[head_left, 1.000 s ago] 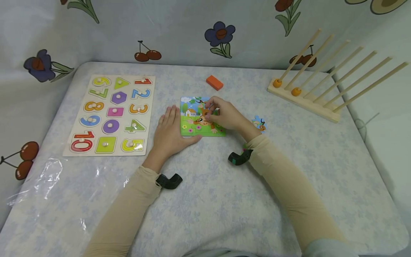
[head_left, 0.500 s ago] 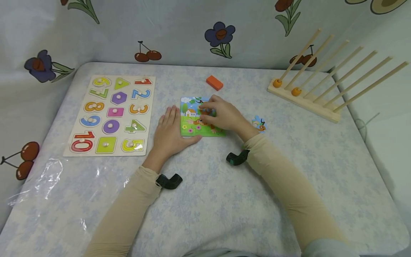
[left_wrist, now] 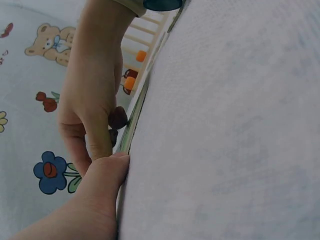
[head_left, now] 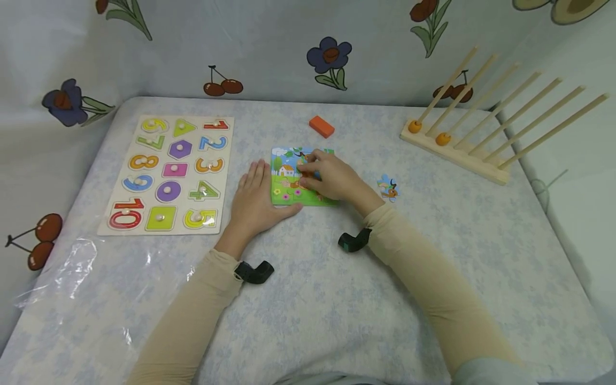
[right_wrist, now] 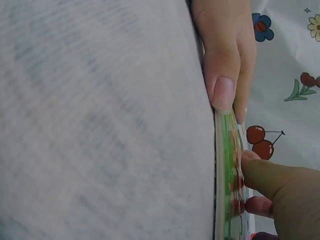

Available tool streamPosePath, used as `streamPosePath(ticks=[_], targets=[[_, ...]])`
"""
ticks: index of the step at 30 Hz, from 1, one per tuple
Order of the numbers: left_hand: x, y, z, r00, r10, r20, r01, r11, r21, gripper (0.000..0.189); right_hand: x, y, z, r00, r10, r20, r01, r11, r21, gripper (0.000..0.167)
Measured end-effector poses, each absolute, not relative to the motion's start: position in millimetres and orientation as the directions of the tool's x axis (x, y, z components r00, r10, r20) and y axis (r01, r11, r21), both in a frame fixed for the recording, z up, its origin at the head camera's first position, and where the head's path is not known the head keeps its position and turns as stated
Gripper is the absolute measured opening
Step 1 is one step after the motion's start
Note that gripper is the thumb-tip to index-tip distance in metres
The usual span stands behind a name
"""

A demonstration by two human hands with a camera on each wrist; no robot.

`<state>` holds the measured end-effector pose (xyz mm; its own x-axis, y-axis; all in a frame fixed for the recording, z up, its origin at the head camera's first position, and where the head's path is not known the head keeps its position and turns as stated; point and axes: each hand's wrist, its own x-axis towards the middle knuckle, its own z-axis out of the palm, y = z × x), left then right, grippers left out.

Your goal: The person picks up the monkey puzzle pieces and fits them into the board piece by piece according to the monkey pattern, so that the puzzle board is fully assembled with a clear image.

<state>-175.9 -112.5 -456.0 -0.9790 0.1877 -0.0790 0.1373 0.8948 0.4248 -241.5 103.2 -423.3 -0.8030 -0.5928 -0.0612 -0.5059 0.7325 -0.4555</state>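
Note:
In the head view a jigsaw puzzle with a house and flowers lies mid-table. My left hand rests flat at its left side, fingers straight and together, thumb along the near edge. My right hand bends over the puzzle's right half and covers much of it. Its thumb and forefinger pinch a jigsaw piece down on the picture, mostly hidden by the fingers. The right wrist view has the right thumb against the puzzle's face. A loose jigsaw piece lies right of the right hand.
A number-and-shape pegboard lies to the left. An orange block sits beyond the puzzle. At the back right stands a wooden rack with tall slanting rods and two orange beads. Crumpled clear plastic lies at the left.
My right hand has shifted slightly left and lower, its thumb and forefinger settling onto the picture. A green and pink bit beside the right cuff is now covered. The left hand stays put.

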Motion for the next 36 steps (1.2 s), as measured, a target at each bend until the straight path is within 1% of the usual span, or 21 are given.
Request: streamPosePath(ticks=[4, 6, 8, 12, 15, 23, 27, 36], targets=[[-176, -112, -455, -0.977, 0.194, -0.084, 0.14, 0.891, 0.433, 0.127, -240, 113, -422, -0.836, -0.545, -0.057, -0.442, 0.733, -0.517, 0.049], [-177, -111, -454, -0.977, 0.201, -0.067, 0.151, 0.883, 0.444, 0.12, -239, 119, -420, -0.852, -0.522, -0.045, -0.417, 0.727, -0.545, 0.047], [-179, -111, -453, -0.977, 0.212, -0.036, 0.172, 0.871, 0.461, 0.106, -238, 122, -420, -0.859, -0.511, -0.039, -0.406, 0.725, -0.557, 0.044], [-188, -108, -449, -0.974, 0.224, 0.031, 0.209, 0.838, 0.504, 0.066, -237, 124, -422, -0.863, -0.504, -0.05, -0.401, 0.741, -0.539, 0.041], [-196, -104, -447, -0.972, 0.229, 0.056, 0.225, 0.826, 0.517, 0.05, -235, 123, -424, -0.87, -0.491, -0.052, -0.395, 0.755, -0.524, 0.043], [-210, -94, -443, -0.963, 0.265, 0.056, 0.259, 0.839, 0.479, 0.039, -233, 122, -429, -0.871, -0.49, -0.02, -0.412, 0.754, -0.511, 0.043], [-212, -91, -441, -0.966, 0.254, 0.055, 0.25, 0.852, 0.459, 0.035, -232, 122, -428, -0.873, -0.488, -0.008, -0.415, 0.75, -0.515, 0.042], [-212, -88, -436, -0.962, 0.271, 0.034, 0.262, 0.881, 0.394, 0.039, -230, 120, -426, -0.868, -0.496, -0.03, -0.416, 0.758, -0.503, 0.046]])
